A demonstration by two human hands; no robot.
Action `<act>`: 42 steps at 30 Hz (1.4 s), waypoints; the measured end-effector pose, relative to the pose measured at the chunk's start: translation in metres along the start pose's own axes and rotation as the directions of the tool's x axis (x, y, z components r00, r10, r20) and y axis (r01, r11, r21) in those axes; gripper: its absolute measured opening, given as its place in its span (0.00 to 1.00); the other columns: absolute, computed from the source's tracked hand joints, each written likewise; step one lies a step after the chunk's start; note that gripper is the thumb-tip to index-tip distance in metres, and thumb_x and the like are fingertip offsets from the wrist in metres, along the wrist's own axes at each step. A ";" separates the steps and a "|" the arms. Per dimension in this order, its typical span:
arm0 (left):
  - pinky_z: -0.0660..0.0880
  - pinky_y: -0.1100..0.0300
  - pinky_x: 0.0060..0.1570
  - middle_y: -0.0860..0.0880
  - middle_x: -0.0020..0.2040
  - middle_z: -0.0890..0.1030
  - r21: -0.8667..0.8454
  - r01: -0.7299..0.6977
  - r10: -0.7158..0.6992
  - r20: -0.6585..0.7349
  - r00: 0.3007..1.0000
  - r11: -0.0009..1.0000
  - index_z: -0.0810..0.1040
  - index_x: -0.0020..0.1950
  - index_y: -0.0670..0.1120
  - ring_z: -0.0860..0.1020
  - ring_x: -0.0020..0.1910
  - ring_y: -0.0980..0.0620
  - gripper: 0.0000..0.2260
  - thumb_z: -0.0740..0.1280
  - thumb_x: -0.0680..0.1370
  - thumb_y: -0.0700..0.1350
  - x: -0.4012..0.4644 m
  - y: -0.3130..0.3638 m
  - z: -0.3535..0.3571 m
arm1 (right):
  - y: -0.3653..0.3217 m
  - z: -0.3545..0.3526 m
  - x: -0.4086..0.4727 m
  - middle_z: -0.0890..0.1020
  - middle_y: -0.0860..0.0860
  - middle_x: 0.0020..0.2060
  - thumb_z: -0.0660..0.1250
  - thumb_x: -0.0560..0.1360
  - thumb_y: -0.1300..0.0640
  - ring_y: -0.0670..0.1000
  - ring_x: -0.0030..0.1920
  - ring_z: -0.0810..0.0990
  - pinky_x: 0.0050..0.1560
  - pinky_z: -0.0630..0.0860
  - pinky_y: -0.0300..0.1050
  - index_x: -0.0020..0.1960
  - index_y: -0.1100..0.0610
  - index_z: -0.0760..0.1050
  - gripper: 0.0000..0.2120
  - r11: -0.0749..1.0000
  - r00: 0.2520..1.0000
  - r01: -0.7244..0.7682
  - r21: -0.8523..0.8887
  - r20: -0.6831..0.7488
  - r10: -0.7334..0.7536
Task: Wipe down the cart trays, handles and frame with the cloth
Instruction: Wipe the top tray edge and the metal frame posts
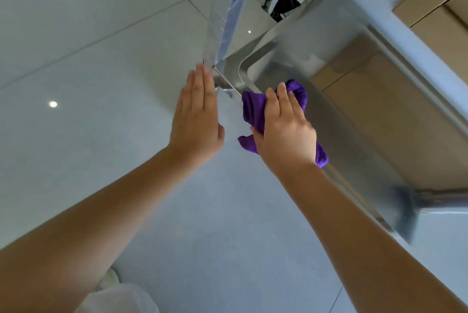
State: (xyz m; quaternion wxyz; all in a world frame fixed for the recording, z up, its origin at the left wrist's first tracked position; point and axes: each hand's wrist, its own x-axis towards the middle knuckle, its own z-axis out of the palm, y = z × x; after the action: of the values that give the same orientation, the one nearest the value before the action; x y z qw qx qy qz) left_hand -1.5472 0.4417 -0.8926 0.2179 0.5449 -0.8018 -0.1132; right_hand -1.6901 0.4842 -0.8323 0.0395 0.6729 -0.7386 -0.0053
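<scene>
On tray (286,59) rim, right hand (286,130) presses purple cloth (253,112).

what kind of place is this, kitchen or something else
Hard to say for sure, but probably an indoor service or commercial space. The large glossy pale floor tiles mirror ceiling spotlights, the shiny stainless steel cart tray is being wiped with a purple cloth, and brown cardboard boxes sit below it.

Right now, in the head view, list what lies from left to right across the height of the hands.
Tiled floor → left hand, fingers straight, tips at the cart corner → purple cloth → right hand gripping the cloth → steel cart tray → cardboard box.
</scene>
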 end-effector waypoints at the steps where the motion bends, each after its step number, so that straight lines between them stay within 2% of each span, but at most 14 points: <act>1: 0.57 0.47 0.69 0.33 0.73 0.58 -0.008 -0.074 0.073 -0.045 0.996 0.997 0.52 0.74 0.33 0.58 0.72 0.35 0.39 0.68 0.68 0.37 -0.006 0.009 -0.001 | 0.000 0.001 0.000 0.77 0.64 0.61 0.82 0.54 0.50 0.63 0.58 0.78 0.39 0.80 0.57 0.61 0.66 0.75 0.40 1.000 1.000 -0.006 0.016 -0.003 0.006; 3: 0.56 0.47 0.69 0.35 0.73 0.61 -0.001 -0.230 0.230 -0.072 0.971 0.973 0.53 0.73 0.35 0.60 0.72 0.37 0.33 0.60 0.70 0.41 -0.012 0.022 0.002 | 0.000 0.003 0.001 0.78 0.64 0.59 0.82 0.53 0.50 0.62 0.58 0.79 0.38 0.80 0.57 0.60 0.66 0.76 0.40 0.999 1.000 0.000 0.037 -0.030 0.001; 5: 0.56 0.48 0.69 0.37 0.72 0.64 0.017 -0.312 0.313 -0.061 0.948 0.950 0.54 0.73 0.37 0.61 0.72 0.41 0.31 0.55 0.70 0.43 -0.010 0.025 0.005 | 0.000 0.002 0.001 0.75 0.64 0.63 0.81 0.57 0.49 0.62 0.62 0.76 0.43 0.80 0.56 0.62 0.66 0.73 0.39 0.999 0.998 0.025 0.036 -0.060 -0.023; 7: 0.57 0.47 0.68 0.38 0.72 0.65 0.062 -0.337 0.339 -0.021 0.940 0.939 0.53 0.73 0.37 0.62 0.71 0.41 0.33 0.58 0.68 0.41 -0.007 0.021 0.007 | 0.003 0.003 -0.002 0.69 0.63 0.69 0.77 0.63 0.48 0.61 0.68 0.70 0.52 0.78 0.56 0.68 0.65 0.68 0.40 1.000 1.000 0.014 0.024 -0.008 -0.014; 8: 0.58 0.47 0.68 0.38 0.72 0.64 0.081 -0.349 0.350 0.006 0.937 0.934 0.53 0.73 0.37 0.62 0.72 0.40 0.36 0.61 0.67 0.41 -0.006 0.019 0.007 | 0.005 0.002 -0.005 0.68 0.63 0.69 0.77 0.64 0.48 0.61 0.68 0.69 0.51 0.78 0.57 0.69 0.65 0.67 0.40 1.000 1.000 -0.001 0.023 -0.009 0.001; 12: 0.56 0.46 0.69 0.37 0.74 0.58 0.056 -0.375 0.368 0.113 0.923 0.925 0.49 0.75 0.41 0.55 0.74 0.39 0.47 0.72 0.62 0.41 -0.009 0.019 0.001 | 0.021 0.006 -0.020 0.77 0.64 0.60 0.80 0.58 0.48 0.62 0.58 0.79 0.35 0.80 0.55 0.60 0.67 0.75 0.37 0.999 0.998 -0.035 0.028 -0.058 0.036; 18: 0.59 0.41 0.67 0.35 0.74 0.56 0.145 -0.419 0.399 0.152 0.904 0.896 0.53 0.75 0.46 0.53 0.73 0.38 0.47 0.73 0.60 0.40 -0.003 0.011 -0.005 | 0.059 0.006 -0.062 0.76 0.64 0.62 0.76 0.62 0.48 0.63 0.60 0.77 0.37 0.80 0.58 0.62 0.67 0.73 0.36 1.000 0.995 -0.023 0.001 -0.093 0.023; 23: 0.56 0.40 0.68 0.34 0.74 0.55 0.202 -0.339 0.305 0.182 0.935 0.919 0.54 0.75 0.45 0.54 0.73 0.35 0.48 0.75 0.60 0.42 -0.008 0.029 -0.005 | 0.095 0.005 -0.106 0.75 0.65 0.63 0.74 0.65 0.46 0.65 0.60 0.77 0.40 0.80 0.59 0.63 0.69 0.73 0.36 0.996 0.996 -0.030 -0.079 -0.081 0.024; 27: 0.46 0.40 0.70 0.35 0.76 0.46 0.221 -0.195 0.130 0.277 0.952 0.956 0.48 0.77 0.43 0.45 0.75 0.36 0.46 0.72 0.68 0.50 -0.015 0.058 -0.012 | 0.095 0.008 -0.109 0.75 0.64 0.62 0.77 0.63 0.48 0.64 0.59 0.78 0.38 0.80 0.59 0.63 0.68 0.73 0.36 0.994 0.995 -0.051 -0.100 -0.090 0.042; 28: 0.47 0.39 0.69 0.36 0.76 0.48 0.231 -0.221 0.154 0.276 0.949 0.948 0.48 0.76 0.42 0.46 0.75 0.36 0.46 0.72 0.67 0.51 -0.020 0.065 -0.012 | 0.094 0.010 -0.109 0.76 0.64 0.62 0.77 0.63 0.48 0.64 0.59 0.78 0.38 0.80 0.58 0.63 0.68 0.73 0.35 0.994 0.994 -0.045 -0.101 -0.100 0.035; 32: 0.59 0.37 0.65 0.36 0.73 0.61 0.119 -0.495 0.459 0.242 0.855 0.861 0.56 0.74 0.40 0.60 0.72 0.35 0.48 0.76 0.60 0.52 -0.048 0.099 -0.002 | 0.096 0.014 -0.109 0.76 0.64 0.62 0.78 0.64 0.48 0.63 0.59 0.78 0.42 0.80 0.57 0.63 0.67 0.74 0.35 0.994 0.990 -0.031 -0.105 -0.139 0.016; 35: 0.56 0.43 0.68 0.36 0.72 0.64 0.035 -0.613 0.590 0.232 0.773 0.790 0.55 0.73 0.38 0.62 0.71 0.37 0.45 0.74 0.64 0.50 -0.048 0.114 0.001 | 0.098 0.015 -0.109 0.76 0.63 0.62 0.75 0.65 0.50 0.62 0.61 0.77 0.46 0.81 0.55 0.63 0.66 0.74 0.32 0.997 0.988 -0.028 -0.074 -0.150 0.016; 38: 0.55 0.49 0.69 0.37 0.72 0.64 -0.035 -0.666 0.651 0.253 0.715 0.745 0.52 0.74 0.37 0.62 0.71 0.38 0.44 0.73 0.65 0.44 -0.037 0.111 0.003 | 0.100 0.015 -0.112 0.75 0.64 0.63 0.78 0.62 0.49 0.64 0.62 0.76 0.47 0.80 0.57 0.65 0.64 0.73 0.36 0.997 0.993 -0.021 -0.071 -0.119 0.012; 42: 0.55 0.47 0.68 0.35 0.71 0.65 -0.032 -0.704 0.674 0.319 0.666 0.710 0.55 0.74 0.40 0.62 0.71 0.36 0.45 0.74 0.62 0.45 -0.033 0.109 0.000 | 0.111 0.012 -0.126 0.74 0.68 0.62 0.79 0.60 0.46 0.68 0.59 0.76 0.39 0.80 0.59 0.67 0.61 0.72 0.40 0.991 0.996 -0.070 -0.116 -0.070 0.062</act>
State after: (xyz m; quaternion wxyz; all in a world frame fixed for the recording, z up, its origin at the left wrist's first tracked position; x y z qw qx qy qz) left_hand -1.6268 0.5141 -0.8543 0.0910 0.1862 -0.9759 -0.0681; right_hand -1.7902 0.6193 -0.8440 0.1041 0.6444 -0.7572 -0.0257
